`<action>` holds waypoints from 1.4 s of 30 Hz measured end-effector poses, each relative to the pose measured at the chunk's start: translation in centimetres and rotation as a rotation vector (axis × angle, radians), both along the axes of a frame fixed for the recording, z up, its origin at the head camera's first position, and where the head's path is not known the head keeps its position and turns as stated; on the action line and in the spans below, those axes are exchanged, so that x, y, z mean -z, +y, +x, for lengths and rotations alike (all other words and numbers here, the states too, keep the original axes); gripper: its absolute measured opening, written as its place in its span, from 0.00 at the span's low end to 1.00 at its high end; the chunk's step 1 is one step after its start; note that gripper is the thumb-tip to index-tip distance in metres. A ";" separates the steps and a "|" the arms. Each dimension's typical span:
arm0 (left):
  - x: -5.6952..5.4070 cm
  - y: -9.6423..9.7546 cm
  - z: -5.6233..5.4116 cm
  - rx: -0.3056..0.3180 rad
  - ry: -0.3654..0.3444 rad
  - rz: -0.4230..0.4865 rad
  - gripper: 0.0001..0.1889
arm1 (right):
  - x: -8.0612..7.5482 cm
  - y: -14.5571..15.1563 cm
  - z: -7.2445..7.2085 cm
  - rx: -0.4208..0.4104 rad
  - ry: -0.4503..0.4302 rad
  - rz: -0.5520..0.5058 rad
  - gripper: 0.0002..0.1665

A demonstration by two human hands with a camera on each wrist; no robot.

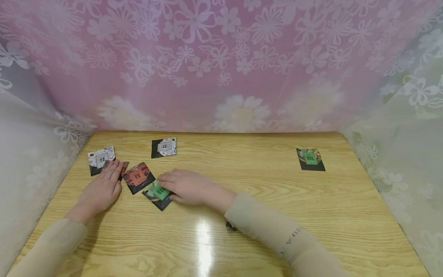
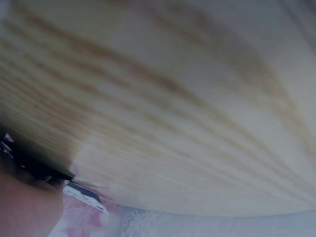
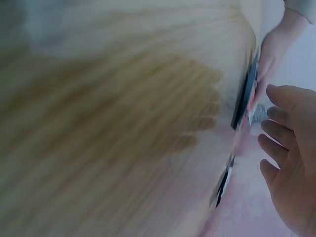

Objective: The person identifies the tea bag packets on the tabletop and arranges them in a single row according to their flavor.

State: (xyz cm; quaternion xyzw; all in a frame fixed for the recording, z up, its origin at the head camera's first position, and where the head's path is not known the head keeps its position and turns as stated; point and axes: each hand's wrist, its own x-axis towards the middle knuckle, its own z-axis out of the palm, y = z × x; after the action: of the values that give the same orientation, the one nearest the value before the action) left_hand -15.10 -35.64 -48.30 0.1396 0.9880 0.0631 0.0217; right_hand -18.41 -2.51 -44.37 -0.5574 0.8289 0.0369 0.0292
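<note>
My left hand [image 1: 102,190] lies with straight fingers over a dark red packet [image 1: 125,166], covering most of it. That packet overlaps the lower right corner of a white and black packet [image 1: 102,157]. Just right of it is another red and black packet [image 1: 139,177], flat on the table. A green and black packet [image 1: 160,193] touches its lower corner. My right hand [image 1: 187,187] is extended over the green packet's right side in the head view. In the right wrist view, the right hand's fingers [image 3: 277,136] are spread and loosely bent, with nothing between them.
A second white and black packet [image 1: 164,147] lies near the table's back edge. Far to the right is another green and black packet [image 1: 310,159]. A small black object [image 1: 231,226] shows beside the right sleeve, mostly hidden. Floral curtains [image 1: 221,77] enclose the wooden table [image 1: 249,161].
</note>
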 end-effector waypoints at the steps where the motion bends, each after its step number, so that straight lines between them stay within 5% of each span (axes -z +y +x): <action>1: 0.0 0.0 0.0 -0.001 -0.002 -0.001 0.33 | 0.1 -0.3 0.1 -0.009 0.004 0.009 0.38; 11: -0.1 0.2 0.1 -0.007 -0.014 0.002 0.33 | 0.8 -2.2 0.6 -0.089 0.079 0.109 0.36; 18: -0.2 0.2 0.1 -0.004 -0.016 0.003 0.33 | 0.8 -2.2 0.7 -0.085 0.054 0.123 0.36; 42: -0.1 0.1 0.2 -0.007 -0.007 0.017 0.33 | 1.2 4.7 -2.1 0.113 -0.006 0.095 0.36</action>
State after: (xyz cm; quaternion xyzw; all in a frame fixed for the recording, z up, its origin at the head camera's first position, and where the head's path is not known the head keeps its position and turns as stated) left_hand -14.93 -35.55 -48.19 0.1358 0.9878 0.0722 0.0237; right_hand -20.51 2.21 -45.56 -0.5080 0.8562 0.0729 0.0603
